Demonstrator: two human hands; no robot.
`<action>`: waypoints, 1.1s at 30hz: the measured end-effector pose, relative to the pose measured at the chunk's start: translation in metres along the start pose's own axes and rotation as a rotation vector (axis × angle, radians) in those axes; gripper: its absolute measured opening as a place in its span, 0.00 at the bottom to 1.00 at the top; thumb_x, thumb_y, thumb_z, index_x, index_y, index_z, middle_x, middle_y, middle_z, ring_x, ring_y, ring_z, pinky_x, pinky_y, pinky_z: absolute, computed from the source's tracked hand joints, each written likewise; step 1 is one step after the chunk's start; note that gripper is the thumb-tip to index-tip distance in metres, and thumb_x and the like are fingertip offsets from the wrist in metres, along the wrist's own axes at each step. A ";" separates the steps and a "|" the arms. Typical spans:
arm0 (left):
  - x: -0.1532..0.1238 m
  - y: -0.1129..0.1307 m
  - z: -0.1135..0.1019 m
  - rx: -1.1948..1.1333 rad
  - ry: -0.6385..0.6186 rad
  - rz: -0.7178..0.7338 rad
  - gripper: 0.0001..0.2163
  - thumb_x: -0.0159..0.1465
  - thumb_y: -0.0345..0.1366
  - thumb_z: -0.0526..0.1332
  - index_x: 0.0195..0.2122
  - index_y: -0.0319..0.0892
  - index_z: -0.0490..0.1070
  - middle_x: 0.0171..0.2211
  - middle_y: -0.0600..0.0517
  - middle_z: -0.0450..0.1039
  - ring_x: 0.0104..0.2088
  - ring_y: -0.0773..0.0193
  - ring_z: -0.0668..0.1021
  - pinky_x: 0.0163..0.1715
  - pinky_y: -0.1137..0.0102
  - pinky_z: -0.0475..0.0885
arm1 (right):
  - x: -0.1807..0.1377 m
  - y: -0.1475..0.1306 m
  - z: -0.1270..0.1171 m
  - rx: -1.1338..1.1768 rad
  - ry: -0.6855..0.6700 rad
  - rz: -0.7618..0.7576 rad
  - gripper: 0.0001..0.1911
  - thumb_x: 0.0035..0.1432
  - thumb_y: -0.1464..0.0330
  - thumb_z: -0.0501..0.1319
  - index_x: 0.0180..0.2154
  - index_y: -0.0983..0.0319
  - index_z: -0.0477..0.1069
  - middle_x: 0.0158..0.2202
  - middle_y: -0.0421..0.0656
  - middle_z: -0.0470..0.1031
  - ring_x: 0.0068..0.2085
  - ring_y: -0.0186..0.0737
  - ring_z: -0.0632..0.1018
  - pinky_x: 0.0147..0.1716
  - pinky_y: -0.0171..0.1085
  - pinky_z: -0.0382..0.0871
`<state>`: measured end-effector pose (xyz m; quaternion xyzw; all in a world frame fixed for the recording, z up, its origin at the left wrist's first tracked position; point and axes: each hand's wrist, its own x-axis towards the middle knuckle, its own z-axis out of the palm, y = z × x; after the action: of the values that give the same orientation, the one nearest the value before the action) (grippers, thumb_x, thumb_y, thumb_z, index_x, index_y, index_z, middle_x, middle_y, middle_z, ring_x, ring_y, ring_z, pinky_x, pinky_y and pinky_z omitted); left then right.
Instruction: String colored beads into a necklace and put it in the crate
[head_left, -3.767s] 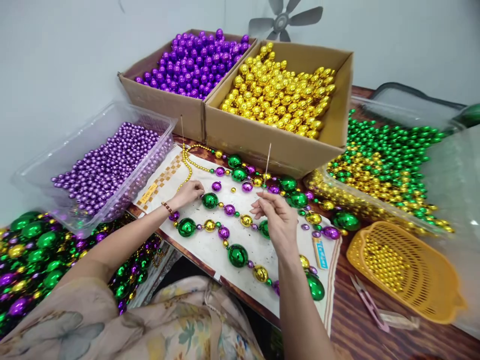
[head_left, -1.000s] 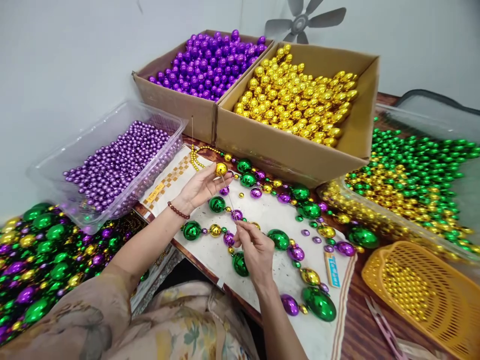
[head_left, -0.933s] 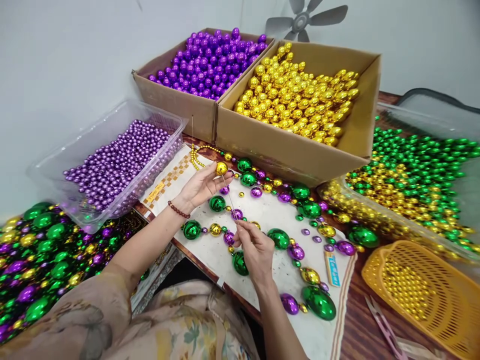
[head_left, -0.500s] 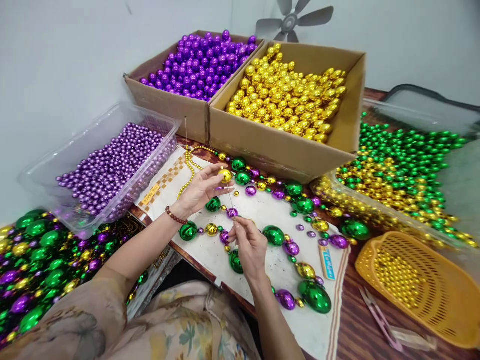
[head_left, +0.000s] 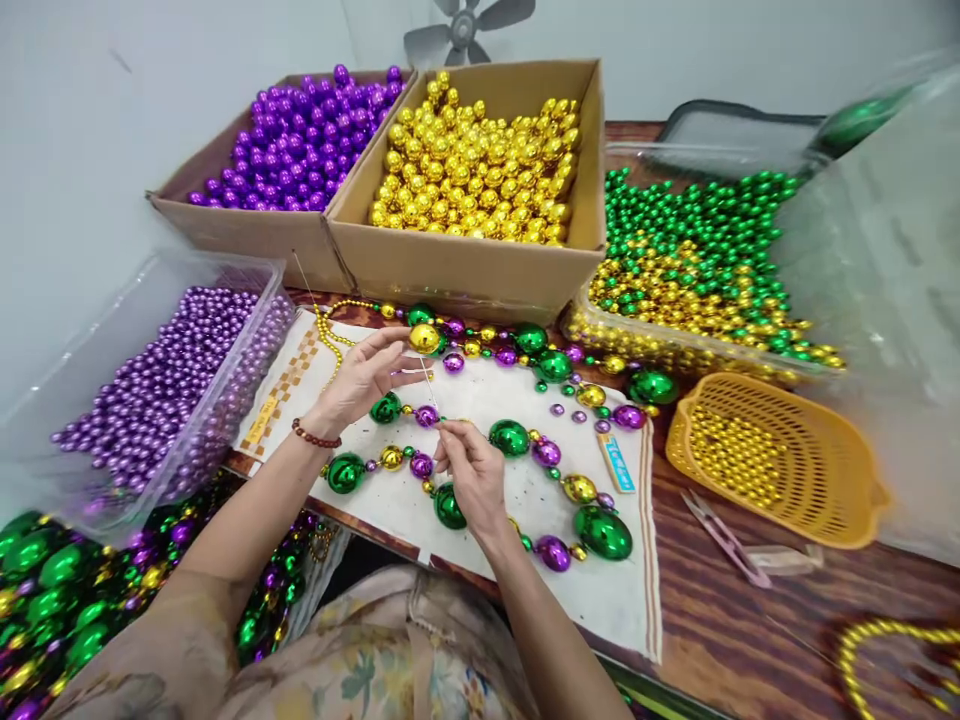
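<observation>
Head view — held gold bead (head_left: 424, 339), rounded, glossy, mirror-bright

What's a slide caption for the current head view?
Left hand holds a gold bead, right hand grips a thin needle, above a white cloth bearing strung beads.

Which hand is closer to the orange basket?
Right. The right hand is left of the orange basket; the left hand, holding a gold bead, is farther left.
</observation>
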<state>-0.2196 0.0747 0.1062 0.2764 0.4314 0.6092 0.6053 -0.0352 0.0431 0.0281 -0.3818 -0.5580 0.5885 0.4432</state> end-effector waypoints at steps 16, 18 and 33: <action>0.010 -0.006 0.013 -0.030 0.015 0.044 0.15 0.58 0.41 0.72 0.43 0.39 0.76 0.44 0.47 0.80 0.38 0.63 0.83 0.45 0.66 0.77 | -0.006 0.000 -0.003 -0.035 0.003 -0.007 0.11 0.66 0.63 0.57 0.39 0.62 0.75 0.21 0.36 0.72 0.19 0.31 0.73 0.20 0.30 0.68; 0.008 -0.007 0.015 -0.007 0.002 0.058 0.16 0.57 0.41 0.73 0.42 0.39 0.76 0.44 0.46 0.80 0.38 0.62 0.83 0.43 0.66 0.77 | -0.005 -0.002 -0.001 -0.031 0.003 -0.005 0.11 0.66 0.63 0.57 0.39 0.62 0.74 0.22 0.36 0.72 0.19 0.31 0.73 0.20 0.30 0.68; -0.012 -0.018 0.021 0.101 -0.001 0.099 0.15 0.56 0.41 0.73 0.42 0.41 0.77 0.44 0.47 0.79 0.39 0.62 0.82 0.44 0.67 0.76 | 0.005 -0.011 0.005 -0.015 0.019 0.000 0.10 0.65 0.63 0.57 0.39 0.60 0.73 0.21 0.35 0.71 0.20 0.32 0.73 0.21 0.31 0.69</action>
<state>-0.1913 0.0653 0.1031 0.3278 0.4473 0.6156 0.5599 -0.0406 0.0458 0.0400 -0.3904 -0.5584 0.5807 0.4456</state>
